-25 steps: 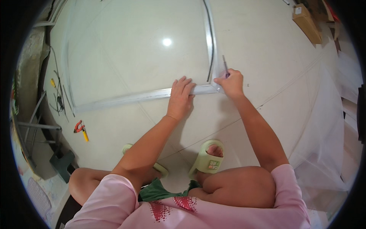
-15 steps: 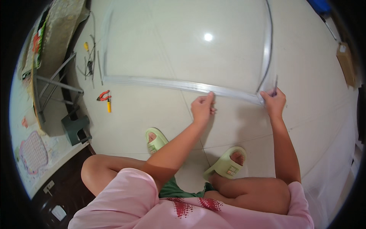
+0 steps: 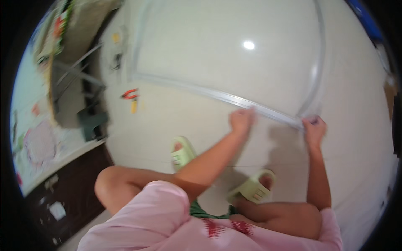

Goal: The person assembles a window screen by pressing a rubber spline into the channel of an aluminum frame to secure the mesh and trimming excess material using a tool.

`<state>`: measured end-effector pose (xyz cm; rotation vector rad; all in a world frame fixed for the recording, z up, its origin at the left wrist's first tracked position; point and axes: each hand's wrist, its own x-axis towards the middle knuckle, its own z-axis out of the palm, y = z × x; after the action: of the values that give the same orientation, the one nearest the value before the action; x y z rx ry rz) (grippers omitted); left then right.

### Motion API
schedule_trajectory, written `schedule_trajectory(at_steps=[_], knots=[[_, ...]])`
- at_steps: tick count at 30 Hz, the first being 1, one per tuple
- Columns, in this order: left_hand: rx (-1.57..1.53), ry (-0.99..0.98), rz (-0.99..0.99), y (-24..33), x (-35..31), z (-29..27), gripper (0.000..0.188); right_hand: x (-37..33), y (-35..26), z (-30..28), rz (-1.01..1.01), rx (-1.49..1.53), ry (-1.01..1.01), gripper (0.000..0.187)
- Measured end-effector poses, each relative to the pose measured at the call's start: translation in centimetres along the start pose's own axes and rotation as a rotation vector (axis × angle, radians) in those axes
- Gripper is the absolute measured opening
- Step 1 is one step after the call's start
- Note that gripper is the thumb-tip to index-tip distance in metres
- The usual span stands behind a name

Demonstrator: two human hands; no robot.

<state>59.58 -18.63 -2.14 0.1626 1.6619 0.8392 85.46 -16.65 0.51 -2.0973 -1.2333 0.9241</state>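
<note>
and there was the silver frame (image 3: 232,99), flat on the pale floor (image 3: 188,121) in front of the person, its near bar slanting down to the right, its right-hand bar bowing up toward the top edge of the view! the near right corner was where the action was: the right hand (image 3: 315,130) was right there, thumb and fingertips at the corner, the fingers curled shut round a small dark thing (image 3: 314,122) too blurred to name. over to the left hand (image 3: 243,121): fingers half curled, thumb up at the near edge of the same bar, a fair way along from the corner. whether it gripped the metal or merely sat against it, the blur would not tell!

closer in, two light green slippers (image 3: 253,188) were planted on the floor, below a pink shirt (image 3: 167,221) with red patches. out left, beyond the frame's near left corner, lay the pliers (image 3: 134,106), red and yellow, with a smeared yellow-handled tool (image 3: 116,37) farther up. past those stood grey crossed legs (image 3: 79,75), a dark green object (image 3: 90,123) just below them, and a dark brown cabinet (image 3: 63,205) at lower left. far right, a brown box (image 3: 390,92) edged in, with something blue (image 3: 364,16) above!
</note>
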Motion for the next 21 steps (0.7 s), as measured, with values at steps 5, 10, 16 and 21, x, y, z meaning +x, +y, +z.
schedule_trajectory(at_steps=[5,10,16,21], knots=[[0.05,0.023,-0.023,2.0,-1.9,0.5,0.03,0.0,1.2,0.9,0.042,0.089,0.011,0.024],[0.321,-0.001,-0.026,1.8,-4.6,3.2,0.022,-0.2,1.3,-0.1,0.163,0.228,0.04,0.023],[0.917,-0.402,1.032,0.6,-5.8,10.0,0.023,-0.1,0.1,-0.4,0.159,0.13,-0.008,0.021],[1.222,-0.432,1.095,0.1,-5.5,10.3,0.049,1.2,-0.8,-1.9,0.231,-0.059,-0.129,0.022]])
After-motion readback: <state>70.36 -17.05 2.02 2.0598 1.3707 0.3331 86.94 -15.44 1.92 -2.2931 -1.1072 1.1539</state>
